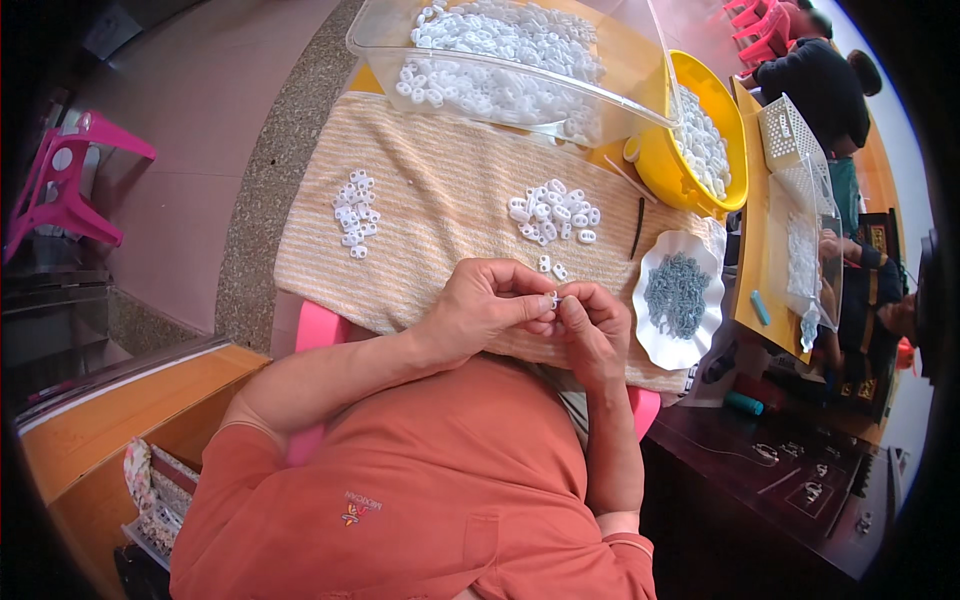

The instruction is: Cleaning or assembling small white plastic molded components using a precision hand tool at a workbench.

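My left hand and my right hand meet at the near edge of a striped towel. Their fingertips are pinched around one small white plastic piece, mostly covered by the fingers. Just beyond them lie two loose white two-holed plastic pieces, and behind those a heap of the same white pieces. A separate group of white pieces is spread at the towel's left. Beside my right hand stands a scalloped white dish holding many tiny grey-blue parts.
At the back, a transparent bin and a yellow bucket hold masses of white pieces. A thin black strip lies left of the dish. Co-workers sit at the right beside another table. A pink stool stands far left.
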The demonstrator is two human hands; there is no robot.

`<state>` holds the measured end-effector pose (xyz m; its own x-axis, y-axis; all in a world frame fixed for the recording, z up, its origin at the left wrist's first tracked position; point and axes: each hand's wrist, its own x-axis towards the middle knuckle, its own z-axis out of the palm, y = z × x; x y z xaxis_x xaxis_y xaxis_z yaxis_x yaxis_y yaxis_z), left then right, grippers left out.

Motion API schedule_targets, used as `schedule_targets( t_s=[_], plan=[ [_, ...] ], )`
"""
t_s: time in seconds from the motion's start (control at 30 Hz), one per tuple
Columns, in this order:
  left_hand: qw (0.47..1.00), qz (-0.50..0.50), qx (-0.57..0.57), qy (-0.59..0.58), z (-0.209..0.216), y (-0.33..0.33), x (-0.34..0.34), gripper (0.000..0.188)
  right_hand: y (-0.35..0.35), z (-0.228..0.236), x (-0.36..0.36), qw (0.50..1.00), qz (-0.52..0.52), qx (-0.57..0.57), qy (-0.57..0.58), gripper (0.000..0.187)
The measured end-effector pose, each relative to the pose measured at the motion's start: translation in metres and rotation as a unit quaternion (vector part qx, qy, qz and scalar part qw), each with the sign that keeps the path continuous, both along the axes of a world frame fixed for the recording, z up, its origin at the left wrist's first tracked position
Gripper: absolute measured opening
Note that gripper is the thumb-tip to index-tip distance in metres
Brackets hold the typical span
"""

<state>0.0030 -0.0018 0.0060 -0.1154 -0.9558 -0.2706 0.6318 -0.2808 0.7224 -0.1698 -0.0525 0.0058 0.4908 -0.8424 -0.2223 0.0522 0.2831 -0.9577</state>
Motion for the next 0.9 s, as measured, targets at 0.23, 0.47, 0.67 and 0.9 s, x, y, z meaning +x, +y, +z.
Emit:
schedule_targets(
  t_s=[0.23,0.47,0.67,0.9],
  plan=[
    [1.0,0.0,0.001,-0.023,-0.0005,0.0007,-0.0008,0.019,0.0023,0.0003,0.0016,1.0,0.001,0.005,-0.022,0.015],
    [0.999,0.004,-0.007,-0.043,-0.0009,0.0025,-0.0025,0.018,0.0079,0.0039,0.0072,0.999,-0.02,-0.046,0.019,0.015],
    [0.999,0.01,-0.023,-0.029,0.0007,0.0013,-0.0019,0.014,0.0068,0.0026,0.007,0.999,-0.038,-0.021,-0.003,0.015],
    [1.0,0.007,-0.008,-0.001,0.0027,0.0017,-0.0012,0.014,0.0038,0.0022,0.0053,0.999,-0.05,-0.015,0.0,0.015]
  ],
)
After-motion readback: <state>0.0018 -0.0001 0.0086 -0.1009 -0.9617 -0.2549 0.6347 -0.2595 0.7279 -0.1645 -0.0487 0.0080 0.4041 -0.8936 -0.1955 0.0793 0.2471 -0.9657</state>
